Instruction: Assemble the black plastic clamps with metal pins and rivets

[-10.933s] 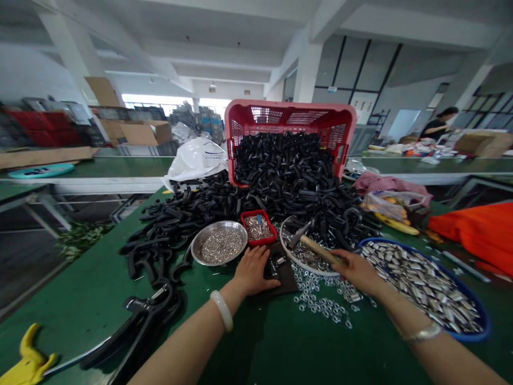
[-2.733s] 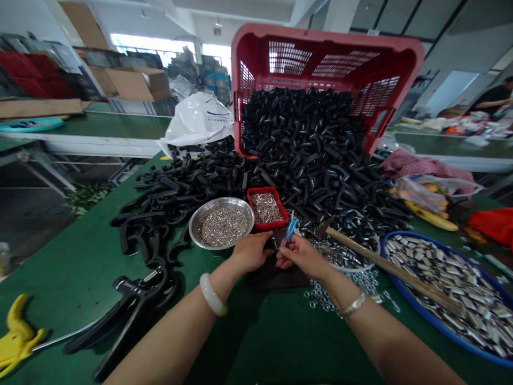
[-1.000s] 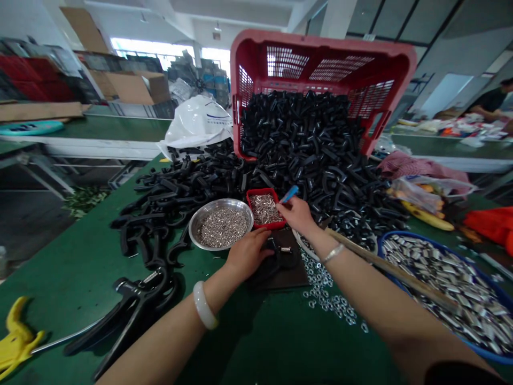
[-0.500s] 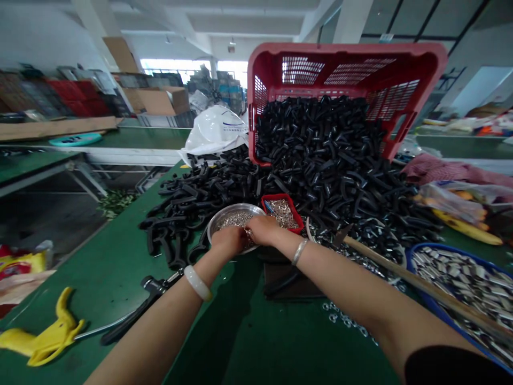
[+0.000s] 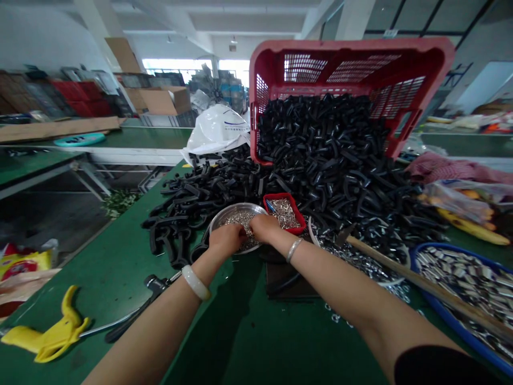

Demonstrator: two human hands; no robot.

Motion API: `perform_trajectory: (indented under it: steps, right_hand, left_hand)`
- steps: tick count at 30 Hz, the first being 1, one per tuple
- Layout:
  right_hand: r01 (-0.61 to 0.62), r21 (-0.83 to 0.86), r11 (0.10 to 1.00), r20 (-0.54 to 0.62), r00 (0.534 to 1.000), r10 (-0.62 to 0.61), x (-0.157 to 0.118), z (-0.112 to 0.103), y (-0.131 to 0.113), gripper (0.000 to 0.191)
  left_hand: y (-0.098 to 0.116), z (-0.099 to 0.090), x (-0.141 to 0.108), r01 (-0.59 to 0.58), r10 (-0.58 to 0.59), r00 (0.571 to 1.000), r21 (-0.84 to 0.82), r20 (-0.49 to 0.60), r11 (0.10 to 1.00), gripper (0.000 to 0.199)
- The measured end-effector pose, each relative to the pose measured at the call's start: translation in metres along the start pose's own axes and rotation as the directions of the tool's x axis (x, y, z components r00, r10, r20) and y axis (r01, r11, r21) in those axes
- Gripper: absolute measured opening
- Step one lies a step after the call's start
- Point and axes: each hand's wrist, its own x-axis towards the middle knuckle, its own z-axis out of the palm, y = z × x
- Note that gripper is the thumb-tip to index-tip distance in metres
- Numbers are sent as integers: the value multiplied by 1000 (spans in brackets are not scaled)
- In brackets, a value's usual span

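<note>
Both of my hands reach into a round metal bowl [image 5: 217,220] filled with small shiny metal pieces [image 5: 239,218]. My left hand [image 5: 227,238] is over the bowl's near left side, its fingers curled down among the pieces. On the right side, my right hand [image 5: 264,228] has its fingers bent together and pointing into the bowl. The fingertips of both are mostly hidden, and anything they pinch is too small to name. Just beyond my right hand stands a red tray [image 5: 297,230] of small metal pins, with something blue lying in it.
A red basket [image 5: 348,47] on its side spills black curved plastic parts [image 5: 320,155] over the green table. At right are a hammer [image 5: 385,261], a blue basin [image 5: 438,315] of metal pieces and bananas [image 5: 473,226]. A yellow air blow gun [image 5: 56,334] lies at left.
My hands have moved slightly apart over the bowl, and a gap now shows between them. My right forearm has shifted a little left. The whole view has shifted slightly.
</note>
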Motion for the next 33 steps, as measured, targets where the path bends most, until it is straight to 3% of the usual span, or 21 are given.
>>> perform_trajectory:
  steps: [10, 13, 16, 19, 23, 33]
  right_hand:
    - [160, 267, 950, -262, 961, -89, -10, -1, 27, 16]
    - [166, 306, 937, -317, 946, -64, -33, -5, 46, 17]
    - [146, 296, 944, -401, 916, -16, -69, -2, 73, 15]
    - [89, 291, 953, -454, 889, 55, -107, 10, 97, 14]
    - [41, 345, 938, -470, 872, 135, -142, 31, 108, 15]
    - [54, 346, 937, -566, 808, 163, -155, 59, 106, 17]
  left_hand:
    - [-2, -1, -5, -9, 2, 1000, -239, -29, 971, 20]
    - [6, -3, -14, -37, 13, 997, -293, -82, 955, 19]
    - [25, -2, -29, -167, 129, 983, -353, -128, 921, 18]
    - [52, 5, -43, -327, 294, 944, -328, -146, 886, 16]
    - [79, 21, -49, -412, 377, 908, -233, -181, 881, 17]
    - [82, 40, -45, -424, 377, 894, -181, -242, 888, 17]
